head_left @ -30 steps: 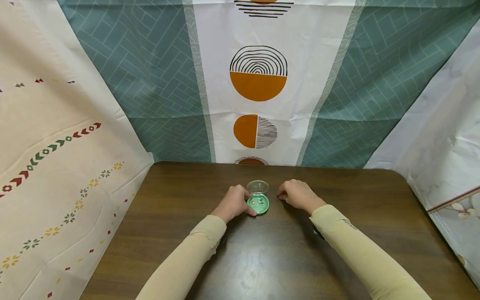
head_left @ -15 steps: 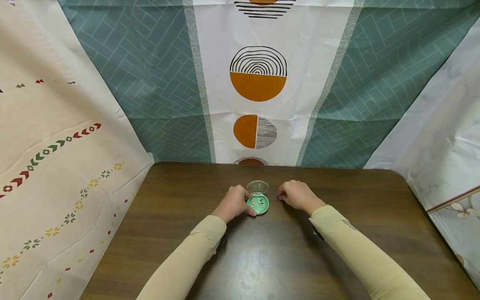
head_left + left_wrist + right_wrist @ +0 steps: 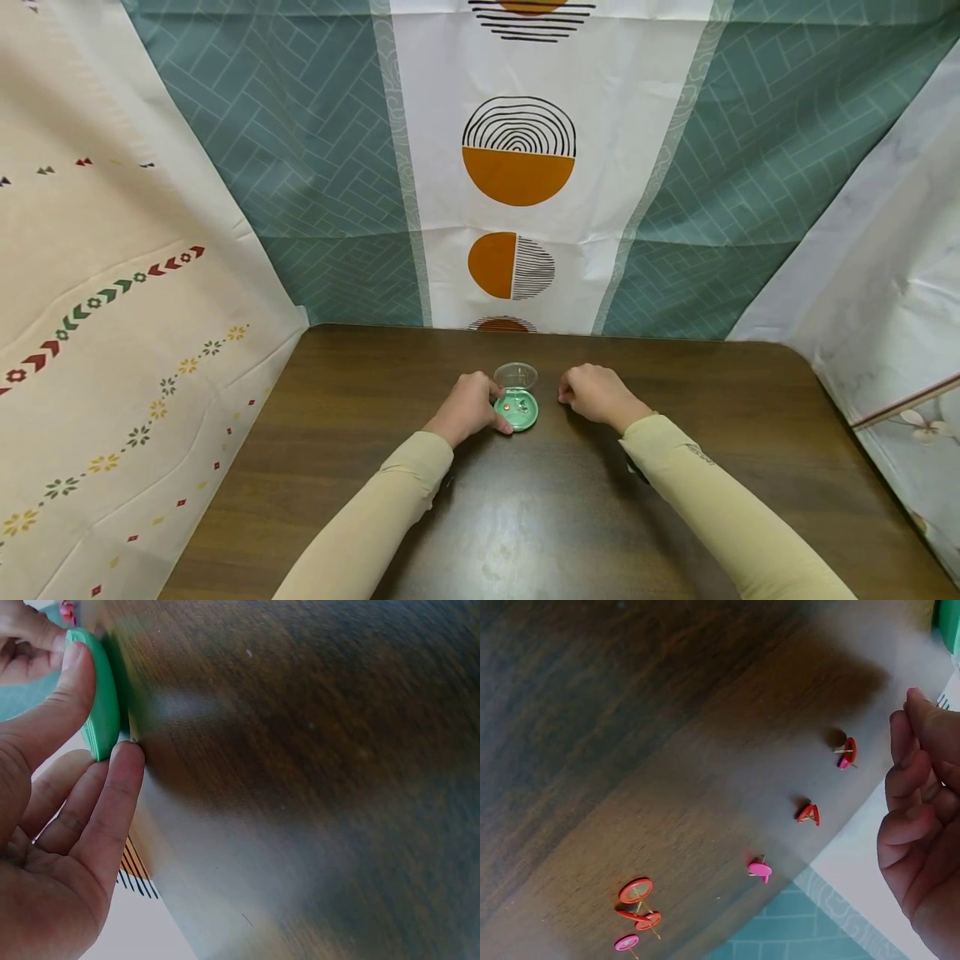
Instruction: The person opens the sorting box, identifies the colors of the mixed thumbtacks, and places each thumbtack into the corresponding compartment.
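Note:
My left hand (image 3: 471, 407) grips the side of a small round green case (image 3: 516, 411), thumb near, fingers far. Its clear lid (image 3: 516, 376) lies open behind it. Inside are tiny orange and silvery bits, too small to identify. In the left wrist view the green case (image 3: 103, 697) stands between thumb and fingertips. My right hand (image 3: 596, 394) is just right of the case, thumb and forefinger pinched together; a tiny pink-red spot at the tips looks like a thumbtack, mostly hidden. Under it in the right wrist view, red and pink thumbtacks lie about, including a red thumbtack (image 3: 808, 814).
A cluster of thumbtacks (image 3: 639, 904) and a pink thumbtack (image 3: 760, 868) lie on the dark wooden table (image 3: 480, 500). A patterned curtain (image 3: 517, 208) hangs along the table's back edge, with cloths at both sides.
The red spot at my right fingertips in the head view has gone from sight. Both hands stay nearly in place; the view has shifted slightly.

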`<state>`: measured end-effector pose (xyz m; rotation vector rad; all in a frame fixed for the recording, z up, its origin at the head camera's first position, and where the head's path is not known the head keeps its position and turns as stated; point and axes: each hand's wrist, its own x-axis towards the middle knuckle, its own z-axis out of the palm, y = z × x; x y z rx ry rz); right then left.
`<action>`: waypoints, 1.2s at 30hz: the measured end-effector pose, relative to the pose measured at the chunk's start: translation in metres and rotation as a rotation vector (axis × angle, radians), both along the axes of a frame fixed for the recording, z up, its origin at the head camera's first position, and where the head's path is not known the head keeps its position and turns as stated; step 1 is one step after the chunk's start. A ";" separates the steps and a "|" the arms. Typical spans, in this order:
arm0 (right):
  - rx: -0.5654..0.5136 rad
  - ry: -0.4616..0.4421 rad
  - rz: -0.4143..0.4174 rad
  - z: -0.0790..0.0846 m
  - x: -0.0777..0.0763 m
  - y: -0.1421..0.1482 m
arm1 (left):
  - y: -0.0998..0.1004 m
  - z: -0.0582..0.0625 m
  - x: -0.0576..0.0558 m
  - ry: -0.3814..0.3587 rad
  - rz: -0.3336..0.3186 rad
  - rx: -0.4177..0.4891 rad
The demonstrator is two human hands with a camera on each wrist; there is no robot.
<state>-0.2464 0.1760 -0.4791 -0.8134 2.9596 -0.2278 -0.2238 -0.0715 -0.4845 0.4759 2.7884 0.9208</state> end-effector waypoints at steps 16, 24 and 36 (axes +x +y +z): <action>-0.201 -0.142 -0.067 0.015 0.007 -0.013 | -0.001 -0.001 0.001 -0.007 0.015 0.009; -0.281 -0.173 -0.023 0.018 0.013 -0.029 | -0.001 -0.001 0.001 -0.007 0.011 0.000; -0.308 -0.196 0.029 0.016 0.017 -0.056 | 0.000 -0.001 -0.001 0.001 0.005 -0.017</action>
